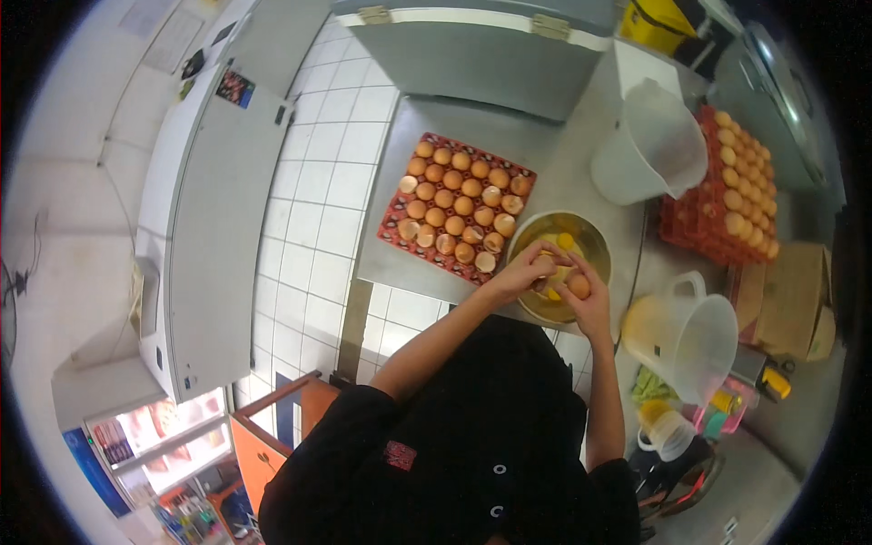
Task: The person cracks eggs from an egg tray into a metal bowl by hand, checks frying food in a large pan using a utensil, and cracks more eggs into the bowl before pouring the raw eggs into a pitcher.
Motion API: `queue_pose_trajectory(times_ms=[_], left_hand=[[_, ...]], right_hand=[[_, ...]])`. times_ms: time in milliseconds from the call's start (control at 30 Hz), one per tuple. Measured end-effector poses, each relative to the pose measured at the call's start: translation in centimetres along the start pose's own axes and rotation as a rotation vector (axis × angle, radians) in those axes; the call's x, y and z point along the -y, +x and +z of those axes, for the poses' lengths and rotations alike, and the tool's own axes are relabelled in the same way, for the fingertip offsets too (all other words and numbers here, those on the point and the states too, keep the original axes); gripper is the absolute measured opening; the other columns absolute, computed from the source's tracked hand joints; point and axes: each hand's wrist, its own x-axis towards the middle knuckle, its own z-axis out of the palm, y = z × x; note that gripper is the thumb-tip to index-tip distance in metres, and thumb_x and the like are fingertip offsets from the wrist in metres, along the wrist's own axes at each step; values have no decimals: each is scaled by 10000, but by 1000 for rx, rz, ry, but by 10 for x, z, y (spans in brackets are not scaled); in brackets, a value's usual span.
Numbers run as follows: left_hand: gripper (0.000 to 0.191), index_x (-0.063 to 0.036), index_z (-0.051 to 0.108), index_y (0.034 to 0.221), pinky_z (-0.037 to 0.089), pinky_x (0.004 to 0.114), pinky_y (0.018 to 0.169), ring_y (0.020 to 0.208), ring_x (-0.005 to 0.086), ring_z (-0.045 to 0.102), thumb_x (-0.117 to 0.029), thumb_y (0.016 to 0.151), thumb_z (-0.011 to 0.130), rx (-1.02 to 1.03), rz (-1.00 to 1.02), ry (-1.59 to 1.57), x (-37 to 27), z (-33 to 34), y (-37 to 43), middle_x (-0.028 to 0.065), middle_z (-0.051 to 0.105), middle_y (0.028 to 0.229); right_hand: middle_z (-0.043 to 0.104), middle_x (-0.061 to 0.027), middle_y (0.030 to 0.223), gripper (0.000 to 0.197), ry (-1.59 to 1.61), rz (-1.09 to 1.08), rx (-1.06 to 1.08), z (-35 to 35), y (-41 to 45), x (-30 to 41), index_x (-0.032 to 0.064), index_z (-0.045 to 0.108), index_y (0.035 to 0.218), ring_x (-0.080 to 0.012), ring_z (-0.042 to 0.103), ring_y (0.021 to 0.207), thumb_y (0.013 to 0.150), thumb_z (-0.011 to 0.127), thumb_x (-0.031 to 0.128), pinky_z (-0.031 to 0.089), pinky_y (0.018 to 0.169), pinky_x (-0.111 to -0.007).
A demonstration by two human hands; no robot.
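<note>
Both my hands are close together above a round metal bowl (603,255). In my right hand (594,306) is a brown egg (579,286); whether its shell is whole cannot be told. My left hand (528,270) has its fingers curled, their tips close to those of the right; whether a piece of shell is in it is unclear. Raw egg with yellow yolks (565,240) lies in the bowl, partly hidden by my hands. Left of the bowl, a red egg tray (392,231) carries brown eggs (452,179) and several broken, empty shells (485,261).
The tray and bowl rest on a steel table (381,255). A grey chest (477,65) stands beyond. To the right are a translucent pitcher (613,167), stacked egg trays (681,228), a jug with yellow liquid (647,327), a cardboard box (783,293) and a small measuring cup (671,436).
</note>
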Motion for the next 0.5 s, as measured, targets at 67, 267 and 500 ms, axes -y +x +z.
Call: queue_pose_trajectory(times_ms=[67, 267, 500], left_hand=[[360, -33, 511, 1210, 451, 229, 644, 760, 86, 556, -133, 901, 664, -227, 138, 54, 6, -35, -8, 4, 600, 918], [554, 12, 482, 1123, 521, 407, 795, 903, 280, 599, -286, 791, 809, -1087, 375, 804, -19, -216, -77, 133, 580, 982], [704, 70, 497, 1225, 529, 498, 893, 1095, 463, 611, -405, 812, 812, -1143, 240, 1184, -54, -242, -108, 286, 604, 1142]], right_hand=[[653, -65, 1028, 471, -137, 106, -37, -8, -2, -1, 38, 651, 1323, -142, 629, 951, 875, 786, 79, 517, 877, -266], [629, -43, 976, 453, -223, 73, -32, -15, -3, -2, 44, 658, 1311, -128, 610, 902, 879, 786, 92, 509, 847, -257], [635, -47, 997, 433, -179, 141, -19, -19, -8, -13, 41, 658, 1294, -127, 615, 905, 884, 782, 99, 508, 854, -254]])
